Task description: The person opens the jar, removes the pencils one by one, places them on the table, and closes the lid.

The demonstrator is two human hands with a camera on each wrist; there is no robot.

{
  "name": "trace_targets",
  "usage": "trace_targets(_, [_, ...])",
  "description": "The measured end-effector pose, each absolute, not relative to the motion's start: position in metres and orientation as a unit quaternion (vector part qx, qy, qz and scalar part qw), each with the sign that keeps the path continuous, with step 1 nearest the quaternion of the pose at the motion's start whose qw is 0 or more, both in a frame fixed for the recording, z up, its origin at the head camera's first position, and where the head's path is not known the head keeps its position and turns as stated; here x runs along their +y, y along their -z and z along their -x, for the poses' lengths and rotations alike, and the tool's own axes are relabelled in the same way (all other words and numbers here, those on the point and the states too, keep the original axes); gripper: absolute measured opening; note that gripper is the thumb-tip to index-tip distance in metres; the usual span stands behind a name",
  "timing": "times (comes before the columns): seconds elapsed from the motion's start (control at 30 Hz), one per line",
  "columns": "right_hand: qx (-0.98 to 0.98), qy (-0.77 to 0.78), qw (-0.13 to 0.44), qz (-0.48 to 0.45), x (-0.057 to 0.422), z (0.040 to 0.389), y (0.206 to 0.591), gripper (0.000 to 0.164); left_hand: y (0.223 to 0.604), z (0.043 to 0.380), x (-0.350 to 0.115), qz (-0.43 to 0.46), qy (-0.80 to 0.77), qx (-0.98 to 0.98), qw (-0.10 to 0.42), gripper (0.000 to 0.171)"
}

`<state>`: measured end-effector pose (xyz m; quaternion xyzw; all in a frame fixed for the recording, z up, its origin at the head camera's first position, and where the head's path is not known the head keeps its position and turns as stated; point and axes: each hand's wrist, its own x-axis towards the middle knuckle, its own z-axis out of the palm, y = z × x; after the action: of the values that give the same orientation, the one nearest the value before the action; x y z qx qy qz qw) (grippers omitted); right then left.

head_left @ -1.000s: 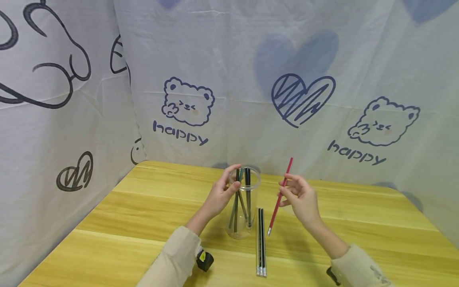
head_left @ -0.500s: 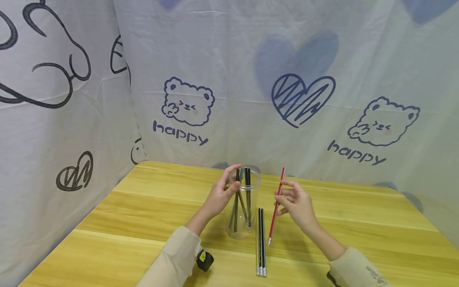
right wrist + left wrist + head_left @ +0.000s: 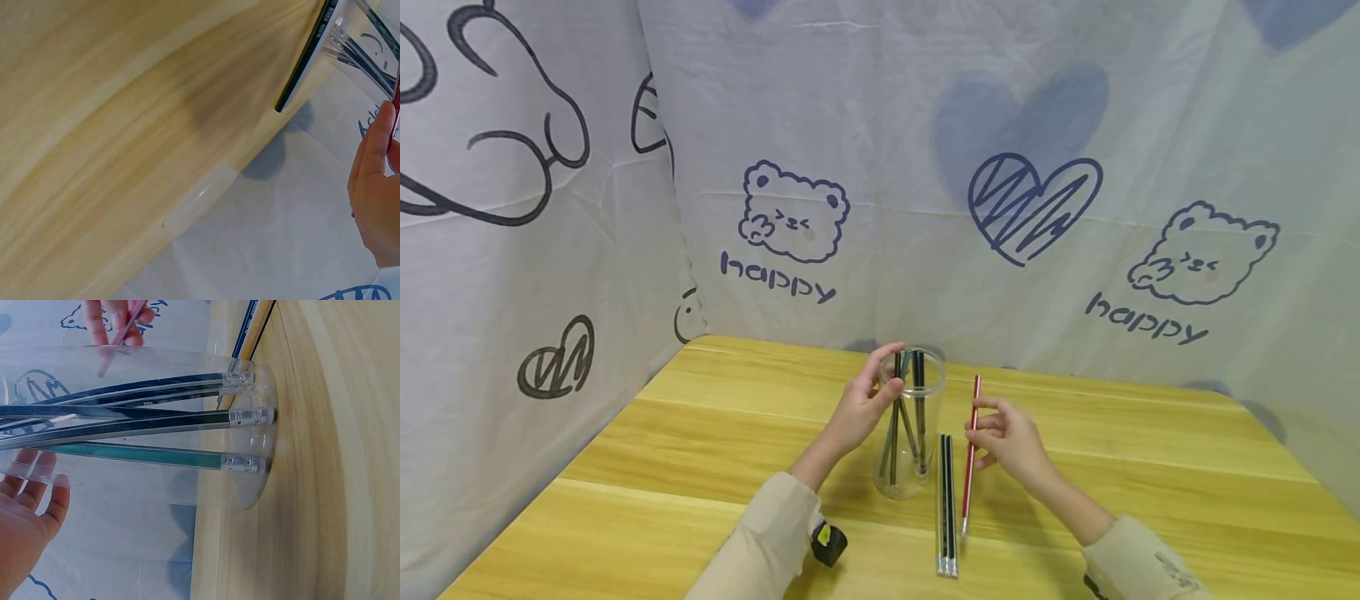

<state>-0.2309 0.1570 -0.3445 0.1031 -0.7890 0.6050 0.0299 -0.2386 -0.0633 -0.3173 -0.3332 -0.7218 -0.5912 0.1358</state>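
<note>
Beside the part-filled cup (image 3: 933,389) my left hand (image 3: 859,408) grips, my right hand (image 3: 1021,443) pinches a red pencil (image 3: 968,483); dark pencils (image 3: 951,500) remain outside.

Mid-frame, the jar (image 3: 931,429) looks glossy, clear plastic; at lower centre, pencils (image 3: 951,500) have shiny metal ferrules (image 3: 947,567). Below, smooth wood-grain tabletop (image 3: 662,483); above, matt, creased cloth backdrop (image 3: 880,92).

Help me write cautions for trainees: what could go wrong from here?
The red pencil, pinched in the right hand, might slip and roll across the table. It is close beside the pencils lying there and could nudge them out of line. The tall clear jar, gripped near its rim by the left hand, might tip if pushed.
</note>
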Motion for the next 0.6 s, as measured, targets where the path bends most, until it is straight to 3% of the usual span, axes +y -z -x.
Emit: trace_targets(0.6, [-0.808,-0.579,-0.047,-0.097,0.155,0.234,0.363,0.05,0.317,0.24,-0.064,0.331,0.594,-0.722,0.128,0.087])
